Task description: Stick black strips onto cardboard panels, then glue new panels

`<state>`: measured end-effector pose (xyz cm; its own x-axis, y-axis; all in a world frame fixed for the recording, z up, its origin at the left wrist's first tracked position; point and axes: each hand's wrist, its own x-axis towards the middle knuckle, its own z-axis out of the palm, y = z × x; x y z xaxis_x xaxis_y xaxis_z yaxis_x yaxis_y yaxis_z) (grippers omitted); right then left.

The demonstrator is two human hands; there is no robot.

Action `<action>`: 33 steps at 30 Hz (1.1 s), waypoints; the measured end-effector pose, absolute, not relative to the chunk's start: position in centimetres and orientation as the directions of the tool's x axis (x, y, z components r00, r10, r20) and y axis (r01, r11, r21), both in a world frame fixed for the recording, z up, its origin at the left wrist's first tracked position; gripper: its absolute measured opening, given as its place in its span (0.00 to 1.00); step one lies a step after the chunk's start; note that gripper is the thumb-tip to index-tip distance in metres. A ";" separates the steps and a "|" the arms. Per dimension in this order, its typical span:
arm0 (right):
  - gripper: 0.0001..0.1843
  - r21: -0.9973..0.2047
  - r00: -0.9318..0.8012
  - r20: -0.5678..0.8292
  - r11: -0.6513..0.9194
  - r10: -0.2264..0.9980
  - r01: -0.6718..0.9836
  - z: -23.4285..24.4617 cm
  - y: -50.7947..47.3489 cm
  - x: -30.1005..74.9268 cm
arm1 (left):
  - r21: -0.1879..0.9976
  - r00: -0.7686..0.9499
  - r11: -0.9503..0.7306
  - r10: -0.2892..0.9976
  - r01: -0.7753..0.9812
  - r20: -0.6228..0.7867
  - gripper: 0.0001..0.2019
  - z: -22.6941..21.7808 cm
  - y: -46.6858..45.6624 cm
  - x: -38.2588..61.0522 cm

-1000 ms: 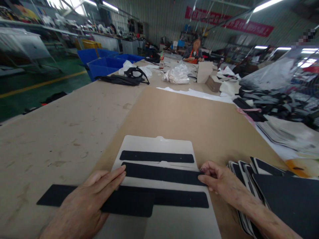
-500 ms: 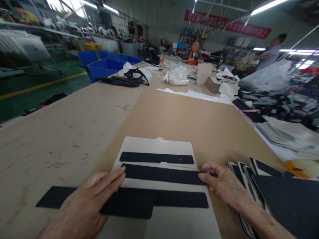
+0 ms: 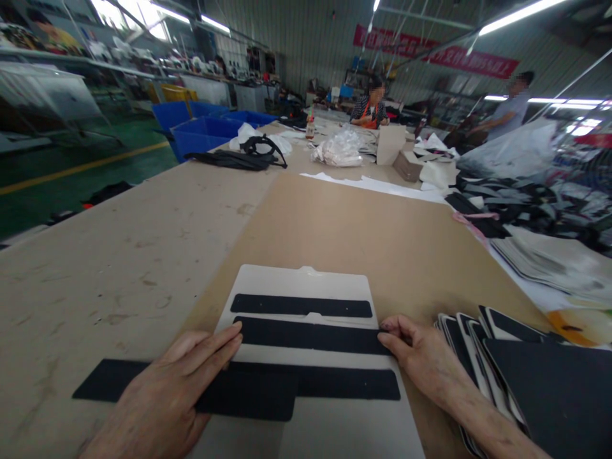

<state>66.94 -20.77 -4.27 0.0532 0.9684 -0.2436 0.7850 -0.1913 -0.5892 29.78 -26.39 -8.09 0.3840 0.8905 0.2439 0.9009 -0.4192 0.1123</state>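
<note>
My left hand (image 3: 167,376) lies with its fingers stretched out, the fingertips on the left end of a black strip (image 3: 313,336). My right hand (image 3: 415,350) pinches this strip's right end between thumb and fingers. The strip lies across pale grey panels (image 3: 306,280) with rounded corners, which overlap in a stepped stack. One black strip (image 3: 301,305) sits above it, and another (image 3: 349,384) below. Under my left palm passes a loose, wider black piece (image 3: 248,395), partly hidden by the hand; its left end sticks out onto the table.
Black-and-pale panels (image 3: 549,389) are stacked at the right. Brown board (image 3: 344,223) covers part of the table (image 3: 143,255). Farther off are a clear plastic bag (image 3: 338,148), black straps (image 3: 234,159), blue bins (image 3: 201,134) and a seated person (image 3: 370,111). Grey sheets (image 3: 554,261) lie at the right.
My right thumb and fingers have shifted slightly left at the strip's end. My left hand stays almost in place. In the background, the people have moved a little.
</note>
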 end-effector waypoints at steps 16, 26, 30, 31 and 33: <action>0.24 0.095 -0.369 -0.114 0.379 0.923 0.920 -3.4 -22.3 63.8 | -0.080 0.443 -0.441 0.896 0.894 0.004 0.39 -4.2 -26.0 32.2; 0.50 0.337 -0.508 -0.141 0.523 0.850 0.783 -2.8 -22.9 60.0 | -0.228 0.454 -0.465 0.885 0.855 -0.104 0.35 -1.9 -25.1 36.5; 0.49 0.304 -0.514 -0.070 0.510 0.855 0.805 -3.7 -23.3 61.3 | -0.174 0.431 -0.438 0.899 0.882 -0.079 0.34 -2.6 -25.1 35.5; 0.48 0.301 -0.513 -0.055 0.504 0.857 0.810 -3.9 -23.4 61.9 | -0.160 0.424 -0.430 0.903 0.888 -0.077 0.34 -2.9 -25.2 35.1; 0.45 0.292 -0.494 -0.028 0.479 0.869 0.827 -4.3 -23.8 63.3 | -0.131 0.415 -0.419 0.908 0.899 -0.054 0.33 -3.4 -25.4 34.3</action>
<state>63.34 -23.76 -4.33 -0.4936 0.8692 -0.0281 0.8275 0.4794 0.2924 34.34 -25.40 -3.41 0.4152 0.9081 -0.0541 0.8987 -0.4186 -0.1307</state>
